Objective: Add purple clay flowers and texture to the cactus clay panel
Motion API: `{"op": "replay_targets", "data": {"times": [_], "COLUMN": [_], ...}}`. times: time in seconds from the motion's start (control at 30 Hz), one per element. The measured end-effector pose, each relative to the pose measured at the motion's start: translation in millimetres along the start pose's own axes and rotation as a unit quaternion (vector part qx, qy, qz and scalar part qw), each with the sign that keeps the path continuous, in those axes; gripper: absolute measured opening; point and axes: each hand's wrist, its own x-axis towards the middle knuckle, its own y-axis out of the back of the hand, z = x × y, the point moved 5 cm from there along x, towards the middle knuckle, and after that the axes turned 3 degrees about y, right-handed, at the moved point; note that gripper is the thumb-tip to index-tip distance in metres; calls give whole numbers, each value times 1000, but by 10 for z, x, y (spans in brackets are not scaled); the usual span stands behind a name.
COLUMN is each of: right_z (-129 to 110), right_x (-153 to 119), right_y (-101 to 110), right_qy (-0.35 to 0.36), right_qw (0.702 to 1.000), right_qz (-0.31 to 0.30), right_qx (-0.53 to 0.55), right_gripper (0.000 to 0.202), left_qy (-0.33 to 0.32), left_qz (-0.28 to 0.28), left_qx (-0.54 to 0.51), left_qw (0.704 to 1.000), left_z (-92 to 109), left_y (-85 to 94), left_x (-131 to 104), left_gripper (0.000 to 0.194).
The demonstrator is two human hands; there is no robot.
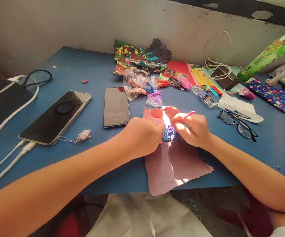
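Note:
On the table's front edge lies a mauve, clay-like sheet, its lower part overhanging. Across its upper part runs a blue dotted band with a small purple flower shape on it. My right hand is closed around a thin pink stick, its lower end hidden by the fingers, just right of the flower. My left hand is closed at the left side of the band. A speck of purple shows by its fingertips, but what it grips is hidden. Above the hands sits an orange-red round patch.
A dark phone lies behind my left hand; another phone with white cables is further left, near a charm. Clay packets and a decorated piece sit behind. Glasses and a green bottle are right.

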Motion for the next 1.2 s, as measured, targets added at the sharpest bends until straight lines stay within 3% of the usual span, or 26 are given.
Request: {"op": "replay_targets", "data": {"times": [0.07,0.17,0.23,0.33,0.47,0.57,0.67,0.77,0.93,1.2], "right_z": [88,241,309,384,449,491,561,622,643,582], "right_x": [3,-2,12,53,118,156,150,114,70,72], "right_y": [0,11,47,148,359,469,466,393,253,274], "right_qy": [-84,-202,-234,-255,-263,-275,-321,-358,-363,-400], "right_qw": [991,942,921,927,960,938,903,868,847,838], "right_qz": [35,115,151,152,91,34,-47,-132,-240,-236], "right_qx": [100,242,273,229,-33,-206,-283,-319,-306,-286], "right_gripper": [23,19,17,23,39,46,46,44,51,56], "left_qy": [5,5,1,-12,-17,-14,1,26,81,139], "left_qz": [-12,-16,-3,63,166,209,221,228,248,212], "left_qx": [14,27,29,27,8,-52,-88,-75,-23,-48], "left_qw": [1000,999,1000,998,986,976,971,970,965,966], "left_z": [0,-3,-5,-3,-21,-78,-173,-262,-341,-377], "left_y": [1,-1,0,34,105,143,169,219,335,331], "left_x": [9,9,1,-22,-62,-72,-61,-56,-66,-15], "left_gripper": [16,16,16,17,22,29,30,28,24,21]}}
